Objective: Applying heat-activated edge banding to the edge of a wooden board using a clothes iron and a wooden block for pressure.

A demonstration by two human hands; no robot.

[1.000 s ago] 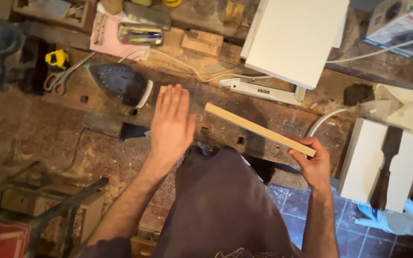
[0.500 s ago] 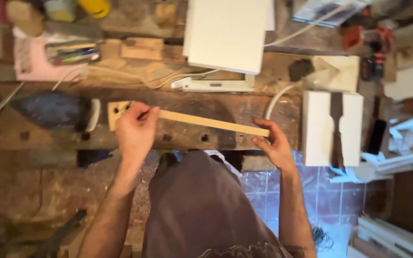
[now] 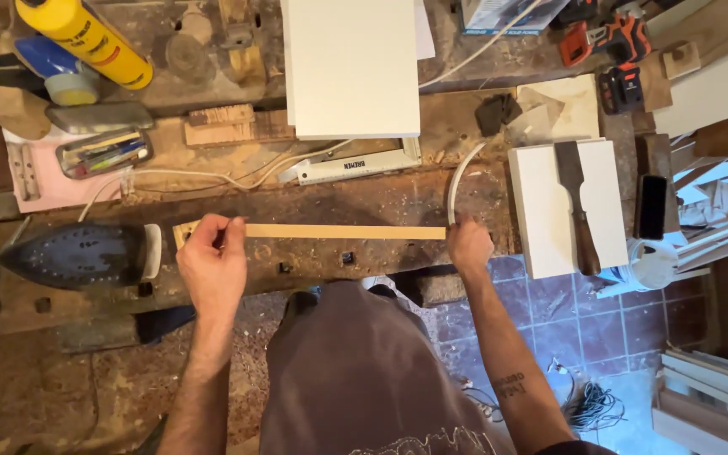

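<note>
A long thin strip of pale wood [image 3: 343, 231] lies level across the worn wooden workbench [image 3: 355, 202]. My left hand [image 3: 212, 265] pinches the strip near its left end with thumb and fingers. My right hand [image 3: 469, 244] grips the strip's right end at the bench edge. The strip runs straight between the two hands, parallel to the bench's front edge.
A dark clothes iron [image 3: 77, 253] lies left of my left hand. Behind the strip are a white board [image 3: 351, 63], a metal tool [image 3: 351, 167] and a white cable [image 3: 212, 177]. A white block with a chisel [image 3: 575, 202] stands to the right. A yellow can [image 3: 86, 38] lies far left.
The strip has swung from slanted to level across the bench. My left hand went from flat on the bench to pinching the strip's left end. My right hand kept hold of the right end.
</note>
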